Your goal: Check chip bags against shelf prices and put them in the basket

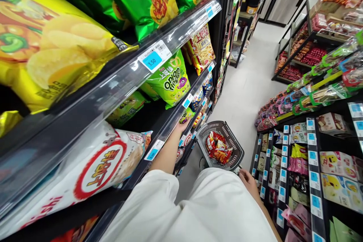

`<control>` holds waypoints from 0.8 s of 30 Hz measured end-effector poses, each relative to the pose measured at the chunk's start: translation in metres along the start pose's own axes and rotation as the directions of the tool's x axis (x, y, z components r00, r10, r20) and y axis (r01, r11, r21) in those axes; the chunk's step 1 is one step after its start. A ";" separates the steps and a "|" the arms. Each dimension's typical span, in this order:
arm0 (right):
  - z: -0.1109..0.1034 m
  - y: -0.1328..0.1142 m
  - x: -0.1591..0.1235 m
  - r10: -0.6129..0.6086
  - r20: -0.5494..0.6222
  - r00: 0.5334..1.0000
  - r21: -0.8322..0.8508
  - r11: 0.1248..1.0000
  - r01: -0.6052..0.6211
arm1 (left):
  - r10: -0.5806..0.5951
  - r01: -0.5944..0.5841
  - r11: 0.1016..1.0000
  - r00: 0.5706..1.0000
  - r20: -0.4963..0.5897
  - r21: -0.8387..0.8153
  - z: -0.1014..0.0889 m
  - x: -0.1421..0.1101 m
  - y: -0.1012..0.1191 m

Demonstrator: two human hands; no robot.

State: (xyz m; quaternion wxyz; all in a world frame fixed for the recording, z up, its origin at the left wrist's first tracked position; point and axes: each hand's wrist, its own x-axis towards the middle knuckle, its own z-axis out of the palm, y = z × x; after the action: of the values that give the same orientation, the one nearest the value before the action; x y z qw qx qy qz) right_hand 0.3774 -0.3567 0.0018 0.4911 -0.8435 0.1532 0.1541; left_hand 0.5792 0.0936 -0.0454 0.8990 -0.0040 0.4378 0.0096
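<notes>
My left hand (180, 126) reaches forward into the lower left shelf, right by a small green snack bag (185, 115). Its fingers are hidden behind the shelf rail and the packets. My right hand (248, 181) is low beside my white-clothed body, fingers curled around the thin dark handle at the near rim of a grey plastic basket (235, 141). The basket stands on the aisle floor and holds red and orange snack bags (217, 147).
Left shelves carry chip bags: a yellow one (48, 45), green onion rings (170, 81), a white bag with a red ring (93, 170), and blue price tags (152, 60). A low rack of packets (312, 159) stands on the right. The pale aisle floor (249, 83) runs ahead to further shelves.
</notes>
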 end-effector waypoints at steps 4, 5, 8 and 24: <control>0.003 -0.003 0.001 -0.007 0.012 1.000 0.022 1.000 0.007 | -0.013 0.014 0.995 1.000 -0.014 0.094 -0.011 -0.001 -0.017; 0.003 -0.004 0.001 -0.011 0.018 1.000 0.030 1.000 0.011 | -0.019 0.020 0.993 1.000 -0.014 0.116 -0.016 -0.004 -0.024; 0.004 -0.006 0.004 -0.016 0.038 0.999 0.044 0.999 0.015 | -0.046 0.048 0.986 0.999 -0.013 0.158 -0.038 -0.019 -0.047; -0.002 -0.006 0.021 -0.033 0.112 0.993 0.017 0.999 0.032 | 0.330 -0.329 0.927 0.944 -0.026 -0.180 -0.108 -0.072 -0.036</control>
State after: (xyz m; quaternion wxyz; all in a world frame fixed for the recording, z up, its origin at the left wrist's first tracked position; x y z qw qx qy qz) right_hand 0.3989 -0.3577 -0.0018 0.5077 -0.8322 0.1125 0.1923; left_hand 0.4510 0.0552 -0.0555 0.8815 -0.0124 0.4274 0.2004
